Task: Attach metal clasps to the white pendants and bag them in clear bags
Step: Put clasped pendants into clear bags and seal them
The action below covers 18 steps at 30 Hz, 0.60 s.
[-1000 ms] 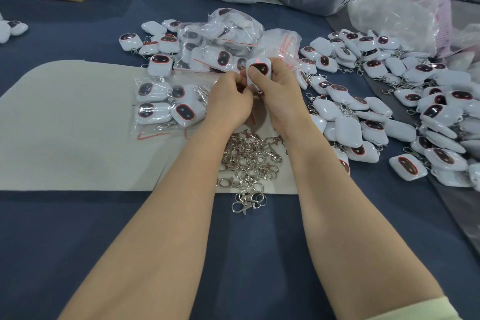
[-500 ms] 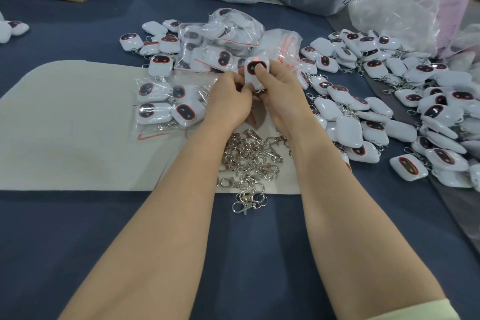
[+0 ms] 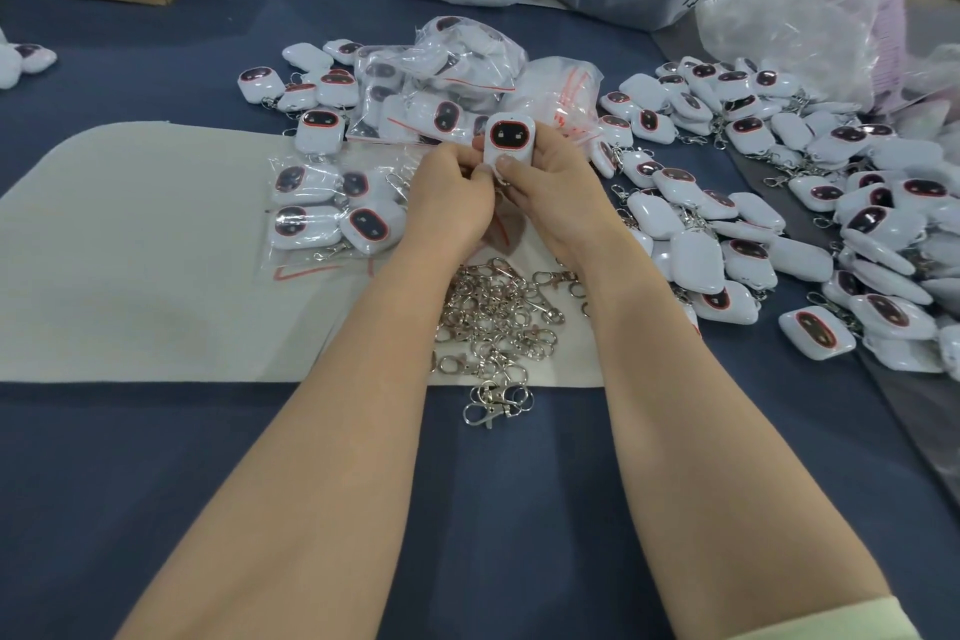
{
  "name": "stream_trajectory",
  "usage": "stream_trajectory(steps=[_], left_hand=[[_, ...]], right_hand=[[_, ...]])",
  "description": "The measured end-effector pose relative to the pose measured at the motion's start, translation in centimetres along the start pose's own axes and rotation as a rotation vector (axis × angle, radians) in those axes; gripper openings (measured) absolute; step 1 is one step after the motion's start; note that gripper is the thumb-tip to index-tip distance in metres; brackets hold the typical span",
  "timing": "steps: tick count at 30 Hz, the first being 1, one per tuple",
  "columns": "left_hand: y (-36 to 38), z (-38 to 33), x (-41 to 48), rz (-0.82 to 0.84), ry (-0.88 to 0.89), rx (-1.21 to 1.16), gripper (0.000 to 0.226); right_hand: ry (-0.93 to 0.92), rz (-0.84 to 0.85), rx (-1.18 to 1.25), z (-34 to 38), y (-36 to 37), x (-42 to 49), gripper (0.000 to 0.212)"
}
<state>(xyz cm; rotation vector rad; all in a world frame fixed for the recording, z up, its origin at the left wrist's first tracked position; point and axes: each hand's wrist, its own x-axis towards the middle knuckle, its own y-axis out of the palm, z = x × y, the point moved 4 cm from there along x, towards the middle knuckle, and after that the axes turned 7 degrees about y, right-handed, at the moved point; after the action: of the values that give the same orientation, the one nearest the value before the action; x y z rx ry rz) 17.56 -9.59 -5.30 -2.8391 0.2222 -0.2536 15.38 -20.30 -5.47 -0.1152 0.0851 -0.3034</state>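
White pendant (image 3: pixel 510 139) has tilted upright, face-on, its base pinched by left hand (image 3: pixel 451 195) and right hand (image 3: pixel 553 190).

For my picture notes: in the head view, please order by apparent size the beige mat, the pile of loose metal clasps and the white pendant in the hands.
1. beige mat
2. pile of loose metal clasps
3. white pendant
The differences are large; nearness does not change the order.

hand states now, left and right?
Left hand: closed, pinching the lower edge of the white pendant.
Right hand: closed, gripping the same pendant.
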Motion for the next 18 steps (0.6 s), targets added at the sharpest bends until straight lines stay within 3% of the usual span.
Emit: stream_trajectory(steps=[9, 13, 15, 18], left_hand=[[0.1, -0.1, 0.0, -0.010, -0.002, 0.010, 0.015], [0.1, -0.3, -0.3, -0.013, -0.009, -0.027, 0.014], [-0.1, -0.3, -0.4, -0.029, -0.038, -0.075, 0.011], [-0.8, 0.0, -0.4, -0.113, -0.176, -0.322, 0.012]], right_hand=[[0.004, -0.046, 0.016, 0.2, 0.1, -0.1, 0.034], [-0.052, -0.217, -0.120, 0.6, -0.3, -0.5, 0.023], [-0.117, -0.314, -0.207, 1.3, -0.5, -0.7, 0.020], [-0.153, -0.307, -0.241, 2.7, 0.8, -0.7, 0.032]])
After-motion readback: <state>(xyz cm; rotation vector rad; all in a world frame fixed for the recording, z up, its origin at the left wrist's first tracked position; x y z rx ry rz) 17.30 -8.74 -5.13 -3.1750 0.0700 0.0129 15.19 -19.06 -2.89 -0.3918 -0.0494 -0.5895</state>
